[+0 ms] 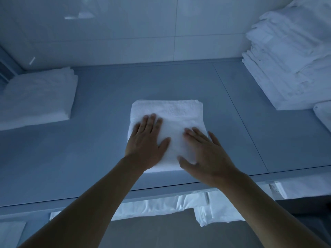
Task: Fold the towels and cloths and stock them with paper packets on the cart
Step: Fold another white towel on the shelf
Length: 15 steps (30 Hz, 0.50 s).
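Towel [176, 113]: white terry, folded to neat rectangle on counter [107, 97]; left hand [146, 140] and right hand [206, 151] pressing flat, fingers straight, grasping nothing.

No readable text, labels, brands, numbers or signs appear anywhere in this dim, blue-tinted view; the white folded towel [167, 129] and the stacked linens [290, 56] show no legible tags or printing, and the plain counter surface [107, 97] and the tiled wall [125, 29] carry no markings
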Each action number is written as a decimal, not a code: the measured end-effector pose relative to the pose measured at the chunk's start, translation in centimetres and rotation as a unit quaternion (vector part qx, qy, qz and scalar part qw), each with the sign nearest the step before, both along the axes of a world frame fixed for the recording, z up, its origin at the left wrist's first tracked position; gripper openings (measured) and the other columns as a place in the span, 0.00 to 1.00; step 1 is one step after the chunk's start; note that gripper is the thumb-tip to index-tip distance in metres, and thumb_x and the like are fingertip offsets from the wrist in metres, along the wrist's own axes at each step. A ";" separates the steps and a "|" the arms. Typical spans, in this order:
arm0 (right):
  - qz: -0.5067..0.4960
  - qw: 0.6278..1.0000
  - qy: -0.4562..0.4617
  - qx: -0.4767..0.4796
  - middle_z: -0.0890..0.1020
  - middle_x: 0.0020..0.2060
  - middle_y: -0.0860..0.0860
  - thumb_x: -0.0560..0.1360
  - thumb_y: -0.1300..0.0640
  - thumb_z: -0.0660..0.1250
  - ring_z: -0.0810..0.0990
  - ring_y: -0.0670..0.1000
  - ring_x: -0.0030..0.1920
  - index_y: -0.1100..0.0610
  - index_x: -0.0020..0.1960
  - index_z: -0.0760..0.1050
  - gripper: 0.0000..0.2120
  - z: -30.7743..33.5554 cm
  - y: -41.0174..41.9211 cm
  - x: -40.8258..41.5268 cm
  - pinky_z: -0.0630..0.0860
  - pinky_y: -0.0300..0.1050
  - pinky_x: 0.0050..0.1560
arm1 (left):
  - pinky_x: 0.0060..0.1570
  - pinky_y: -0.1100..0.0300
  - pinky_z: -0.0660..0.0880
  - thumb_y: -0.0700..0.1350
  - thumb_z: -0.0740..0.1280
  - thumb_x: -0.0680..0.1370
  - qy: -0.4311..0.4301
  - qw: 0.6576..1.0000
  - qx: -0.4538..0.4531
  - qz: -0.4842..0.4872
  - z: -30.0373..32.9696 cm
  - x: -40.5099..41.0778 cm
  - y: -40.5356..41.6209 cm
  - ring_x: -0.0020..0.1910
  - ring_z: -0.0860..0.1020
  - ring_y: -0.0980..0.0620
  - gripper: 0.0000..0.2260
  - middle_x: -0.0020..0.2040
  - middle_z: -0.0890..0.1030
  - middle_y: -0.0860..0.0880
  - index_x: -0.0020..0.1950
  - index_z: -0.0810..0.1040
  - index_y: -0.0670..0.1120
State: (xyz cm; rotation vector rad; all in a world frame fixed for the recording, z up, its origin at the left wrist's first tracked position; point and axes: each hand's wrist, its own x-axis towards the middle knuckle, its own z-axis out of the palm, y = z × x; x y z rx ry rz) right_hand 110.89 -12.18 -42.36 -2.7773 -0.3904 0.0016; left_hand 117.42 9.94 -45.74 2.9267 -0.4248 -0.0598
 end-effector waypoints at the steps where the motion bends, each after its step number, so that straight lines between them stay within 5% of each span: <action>1: -0.006 1.000 -0.024 0.008 0.58 0.83 0.45 0.78 0.35 0.51 0.53 0.48 0.83 0.52 0.83 0.57 0.38 0.4 1.0 1.1 0.51 0.59 0.82 | 0.82 0.49 0.43 0.66 0.47 0.82 -0.003 1.000 -0.001 -0.004 0.0 0.0 0.0 0.84 0.42 0.50 0.36 0.85 0.45 0.49 0.85 0.47 0.50; 5: 0.012 1.000 -0.005 0.005 0.50 0.85 0.49 0.85 0.46 0.51 0.47 0.52 0.84 0.53 0.85 0.48 0.30 -0.5 4.9 6.3 0.49 0.58 0.82 | 0.82 0.50 0.46 0.65 0.44 0.81 -0.022 1.000 -0.015 -0.013 -0.2 -1.1 0.3 0.84 0.47 0.50 0.37 0.85 0.51 0.47 0.85 0.52 0.45; 9: -0.031 0.999 0.024 -0.024 0.48 0.85 0.48 0.86 0.43 0.51 0.44 0.50 0.84 0.52 0.85 0.48 0.31 -2.9 4.8 8.8 0.46 0.53 0.82 | 0.82 0.53 0.45 0.64 0.44 0.80 -0.029 0.999 -0.023 -0.002 0.0 -1.8 1.2 0.84 0.50 0.49 0.37 0.85 0.53 0.46 0.84 0.54 0.43; 15: -0.034 0.999 0.006 -0.034 0.48 0.85 0.48 0.84 0.41 0.50 0.45 0.51 0.84 0.51 0.85 0.48 0.32 -3.6 5.0 8.9 0.46 0.55 0.82 | 0.80 0.41 0.51 0.64 0.49 0.82 0.004 0.999 0.019 0.033 0.4 -2.4 4.7 0.84 0.45 0.50 0.34 0.85 0.46 0.53 0.85 0.48 0.50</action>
